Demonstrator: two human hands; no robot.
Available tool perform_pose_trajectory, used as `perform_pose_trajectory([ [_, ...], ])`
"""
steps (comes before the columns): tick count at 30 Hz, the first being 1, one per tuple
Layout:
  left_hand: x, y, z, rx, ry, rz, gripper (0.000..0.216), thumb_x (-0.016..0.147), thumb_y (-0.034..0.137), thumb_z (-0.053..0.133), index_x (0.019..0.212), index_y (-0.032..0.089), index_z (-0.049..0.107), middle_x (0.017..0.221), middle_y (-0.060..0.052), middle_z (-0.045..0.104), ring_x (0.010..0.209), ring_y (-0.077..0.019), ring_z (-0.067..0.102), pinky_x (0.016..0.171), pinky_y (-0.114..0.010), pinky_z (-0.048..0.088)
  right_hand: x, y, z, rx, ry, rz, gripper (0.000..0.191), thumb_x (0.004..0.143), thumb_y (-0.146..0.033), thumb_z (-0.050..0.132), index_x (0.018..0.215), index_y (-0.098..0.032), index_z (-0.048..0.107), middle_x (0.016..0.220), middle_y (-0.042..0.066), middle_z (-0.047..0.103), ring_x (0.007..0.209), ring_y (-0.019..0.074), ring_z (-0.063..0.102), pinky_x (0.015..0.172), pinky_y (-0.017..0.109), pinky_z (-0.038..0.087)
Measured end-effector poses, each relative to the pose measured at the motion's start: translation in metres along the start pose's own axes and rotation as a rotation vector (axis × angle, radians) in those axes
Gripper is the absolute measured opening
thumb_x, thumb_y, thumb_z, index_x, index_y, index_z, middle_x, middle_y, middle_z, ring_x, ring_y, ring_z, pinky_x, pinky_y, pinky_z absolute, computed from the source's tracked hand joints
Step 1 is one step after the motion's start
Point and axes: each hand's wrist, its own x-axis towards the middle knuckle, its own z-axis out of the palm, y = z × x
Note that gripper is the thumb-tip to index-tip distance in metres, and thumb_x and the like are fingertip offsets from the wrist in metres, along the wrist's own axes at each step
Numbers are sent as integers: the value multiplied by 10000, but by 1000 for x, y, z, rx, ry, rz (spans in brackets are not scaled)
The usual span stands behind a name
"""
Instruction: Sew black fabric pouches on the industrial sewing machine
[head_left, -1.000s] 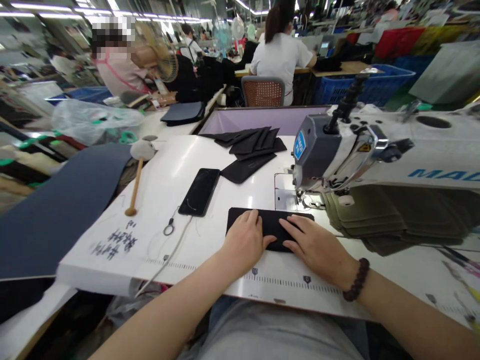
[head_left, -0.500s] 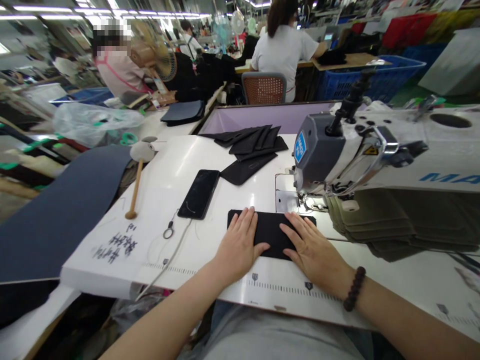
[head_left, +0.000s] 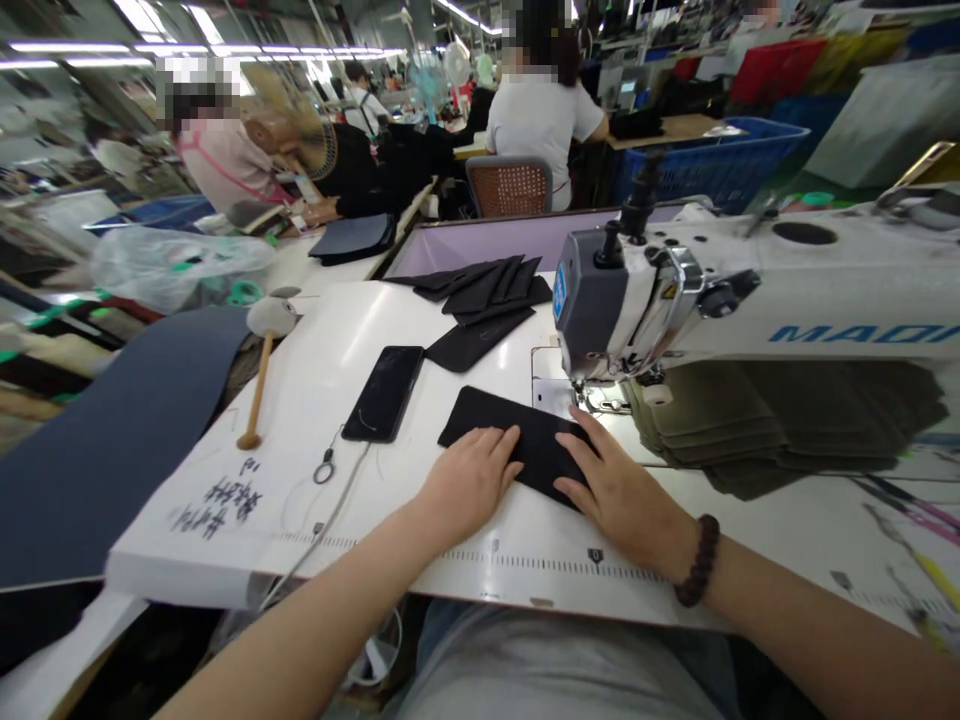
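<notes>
A black fabric piece (head_left: pixel 517 430) lies flat on the white sewing table (head_left: pixel 450 330), angled, in front of the sewing machine (head_left: pixel 675 290). My left hand (head_left: pixel 469 480) rests on its near left part with fingers stretched flat. My right hand (head_left: pixel 615 490), with a bead bracelet at the wrist, presses its right end, fingers flat and pointing toward the presser foot (head_left: pixel 596 400). Neither hand grips anything.
A black phone (head_left: pixel 384 392) with a cable lies left of the piece, and a wooden mallet (head_left: pixel 259 370) further left. A stack of black pieces (head_left: pixel 484 295) sits at the back. Olive fabric (head_left: pixel 780 420) is piled under the machine arm. Other people work at tables beyond.
The black piece has turned from lying straight across to slanting, its left end further from me. Both hands shifted with it, and the view moved slightly right.
</notes>
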Motion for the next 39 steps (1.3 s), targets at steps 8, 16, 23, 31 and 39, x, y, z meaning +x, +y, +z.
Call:
perform_pose_trajectory([
  [8, 81, -15, 6, 49, -111, 168, 484, 828, 354, 533, 1182, 31, 464, 1277, -189, 397, 1194, -285, 362, 980, -368, 317, 13, 47, -33, 121, -279, -238, 252, 870, -190, 396, 1018, -165, 597, 1051, 78, 588, 976, 181, 536, 862, 353, 445],
  [16, 85, 3, 4, -93, -74, 269, 273, 848, 285, 509, 1036, 90, 545, 1102, -121, 507, 1052, -213, 485, 916, -298, 396, 10, 64, -28, 120, -147, -291, 307, 917, -270, 347, 984, -144, 619, 861, 79, 581, 795, 171, 533, 707, 320, 455],
  [23, 86, 1, 13, -105, -18, 222, 326, 845, 319, 512, 1069, 83, 511, 1142, -132, 483, 1102, -236, 446, 938, -323, 387, 12, 64, -20, -123, -110, -212, 252, 870, -257, 454, 1010, -115, 607, 752, 73, 559, 725, 187, 515, 627, 297, 425],
  [31, 93, -2, 17, -143, -22, 207, 341, 854, 305, 495, 1098, 66, 502, 1192, -146, 460, 1136, -243, 411, 967, -329, 364, 14, 61, -17, -191, -97, -138, 227, 838, -228, 500, 1011, -125, 604, 767, 70, 588, 720, 182, 538, 618, 274, 431],
  [39, 94, -4, 16, -165, -19, 201, 325, 855, 292, 491, 1085, 65, 513, 1179, -143, 467, 1128, -249, 414, 954, -333, 375, 17, 60, -16, -192, -81, -117, 233, 819, -198, 525, 1022, -110, 596, 766, 67, 594, 727, 191, 549, 621, 280, 439],
])
